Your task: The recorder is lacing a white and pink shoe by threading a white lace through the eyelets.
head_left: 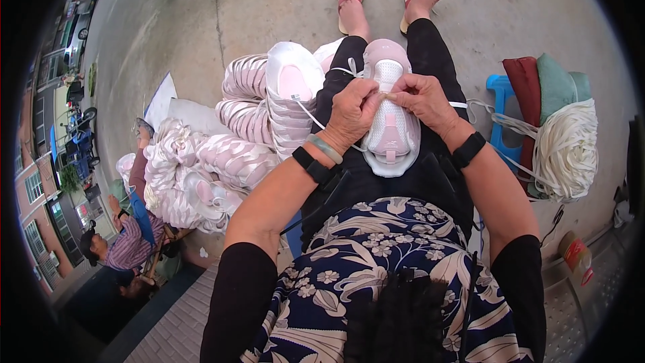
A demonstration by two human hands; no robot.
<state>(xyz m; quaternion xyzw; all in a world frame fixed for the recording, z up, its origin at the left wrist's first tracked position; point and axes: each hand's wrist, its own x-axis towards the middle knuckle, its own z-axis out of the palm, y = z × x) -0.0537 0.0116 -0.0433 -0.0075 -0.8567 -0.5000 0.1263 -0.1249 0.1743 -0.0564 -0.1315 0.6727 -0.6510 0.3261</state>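
Observation:
A pink and white shoe upper (392,128) lies lengthwise across my lap, its mesh middle facing up. Over that middle, my left hand (356,109) and my right hand (427,102) meet with pinched fingertips. What they pinch is too small and covered to make out. From beside my left hand a white shoelace (310,115) runs out to the left, its end by the stacked uppers. Another white lace (351,67) loops near the upper's far left side.
Stacked pink and white uppers (245,94) lie to my left. A blue stool (498,117) at right bears cushions (559,82) and a thick bundle of white laces (570,151). Loose laces trail from it toward my right leg. Another person (131,245) sits at far left.

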